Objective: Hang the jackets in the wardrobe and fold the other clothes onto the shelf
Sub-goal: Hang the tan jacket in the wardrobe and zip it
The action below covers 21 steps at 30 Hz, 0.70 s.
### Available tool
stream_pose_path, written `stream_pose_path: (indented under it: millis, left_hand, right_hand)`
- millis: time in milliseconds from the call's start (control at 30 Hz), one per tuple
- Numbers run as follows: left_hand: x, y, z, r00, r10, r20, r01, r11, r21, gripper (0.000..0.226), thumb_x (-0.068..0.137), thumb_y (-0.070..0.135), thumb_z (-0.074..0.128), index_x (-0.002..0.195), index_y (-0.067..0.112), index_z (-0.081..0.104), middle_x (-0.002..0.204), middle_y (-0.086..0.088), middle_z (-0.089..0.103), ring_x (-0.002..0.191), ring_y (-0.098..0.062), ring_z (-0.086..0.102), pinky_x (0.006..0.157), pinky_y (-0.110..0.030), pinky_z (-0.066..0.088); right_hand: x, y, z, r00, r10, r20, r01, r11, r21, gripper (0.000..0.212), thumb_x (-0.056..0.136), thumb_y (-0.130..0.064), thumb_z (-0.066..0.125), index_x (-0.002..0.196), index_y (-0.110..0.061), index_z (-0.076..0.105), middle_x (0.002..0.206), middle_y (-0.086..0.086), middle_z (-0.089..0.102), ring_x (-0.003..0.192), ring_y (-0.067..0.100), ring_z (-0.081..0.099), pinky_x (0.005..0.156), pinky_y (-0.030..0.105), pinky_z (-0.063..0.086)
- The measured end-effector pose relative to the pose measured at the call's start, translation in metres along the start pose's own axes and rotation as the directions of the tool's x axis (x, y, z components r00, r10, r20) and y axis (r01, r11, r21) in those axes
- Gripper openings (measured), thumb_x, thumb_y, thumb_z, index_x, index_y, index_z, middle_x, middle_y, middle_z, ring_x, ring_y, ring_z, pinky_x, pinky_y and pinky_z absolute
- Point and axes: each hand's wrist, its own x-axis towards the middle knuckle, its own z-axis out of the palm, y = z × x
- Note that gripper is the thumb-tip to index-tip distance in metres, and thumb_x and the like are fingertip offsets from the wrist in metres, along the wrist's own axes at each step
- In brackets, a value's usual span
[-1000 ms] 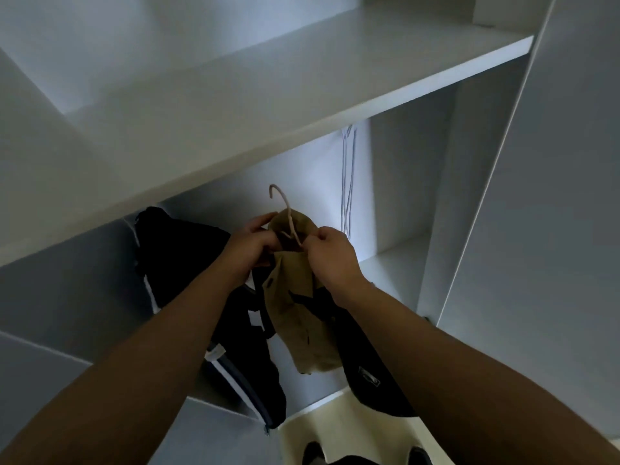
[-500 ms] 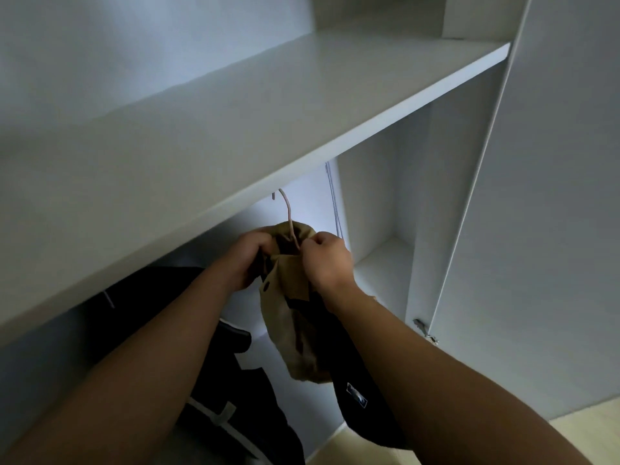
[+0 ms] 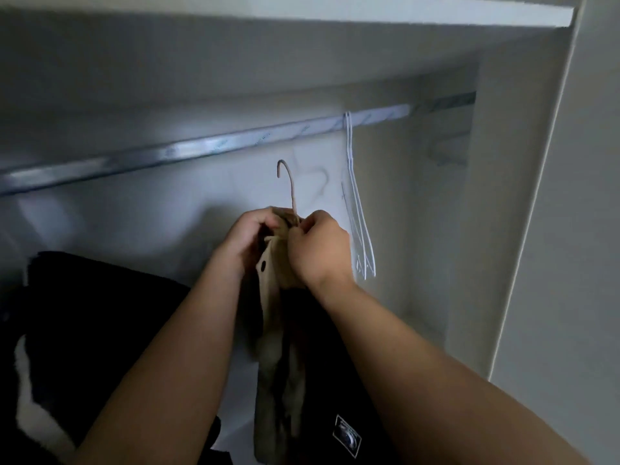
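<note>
- Pinching jacket (image 3: 268, 317) collar at hanger (image 3: 293, 203) neck with left hand (image 3: 250, 236) and right hand (image 3: 318, 250).
- Holding hook (image 3: 283, 163) upright, below rail (image 3: 201, 147) and apart; rail running left-right above, equally near both.

I see the shelf (image 3: 302, 15) across the top, and the rail (image 3: 235, 142) runs under it from left to right. The spare hangers (image 3: 359, 223) hang from the rail towards its right end, near the side panel (image 3: 496, 196). Below the rail, in the middle, the left hand (image 3: 250, 239) and the right hand (image 3: 318, 250) grip the top of the jacket (image 3: 275, 330) from either side. The hanger hook (image 3: 288, 182) rises between them, below the rail and apart from it, just left of the spare hangers. The jacket hangs down between the forearms. A second garment (image 3: 100, 313) sits low on the left. A third garment (image 3: 347, 434) lies just right of the jacket, under the right forearm.
</note>
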Motion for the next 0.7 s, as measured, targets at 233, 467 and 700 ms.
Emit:
stream_pose_path:
  millis: [233, 467, 700]
  left_hand:
    - [0.031, -0.05, -0.024, 0.976, 0.199, 0.089, -0.193, 0.979, -0.072, 0.031, 0.083, 0.003, 0.046, 0.085, 0.01, 0.076, 0.064, -0.006, 0.069, 0.047, -0.016, 0.062, 0.045, -0.015, 0.047]
    - [0.076, -0.041, -0.017, 0.914, 0.376, 0.149, -0.362, 0.925, -0.115, 0.029, 0.082, 0.003, 0.057, 0.104, 0.013, 0.073, 0.079, -0.005, 0.057, 0.063, -0.013, 0.057, 0.06, -0.028, 0.056]
    - [0.101, -0.006, 0.031, 0.857, 0.5, 0.124, -0.501, 0.865, -0.023, 0.024, 0.086, -0.005, 0.061, 0.104, 0.008, 0.071, 0.057, -0.003, 0.053, 0.05, -0.011, 0.055, 0.057, -0.03, 0.057]
  right_hand:
    - [0.015, 0.05, 0.033, 0.928, -0.326, -0.181, 0.305, 0.942, -0.137, 0.009, 0.089, -0.021, 0.046, 0.093, -0.026, 0.052, 0.08, -0.007, 0.052, 0.074, 0.024, 0.058, 0.058, 0.032, 0.045]
    - [0.059, 0.06, 0.01, 0.737, -0.608, -0.296, 0.484, 0.78, -0.398, 0.023, 0.08, 0.0, 0.041, 0.091, -0.02, 0.042, 0.078, -0.001, 0.052, 0.065, 0.023, 0.049, 0.048, 0.031, 0.027]
    - [0.109, 0.057, -0.023, 0.543, -0.737, -0.402, 0.487, 0.666, -0.565, 0.025, 0.074, 0.01, 0.045, 0.088, -0.011, 0.042, 0.076, 0.002, 0.048, 0.073, 0.033, 0.045, 0.06, 0.035, 0.025]
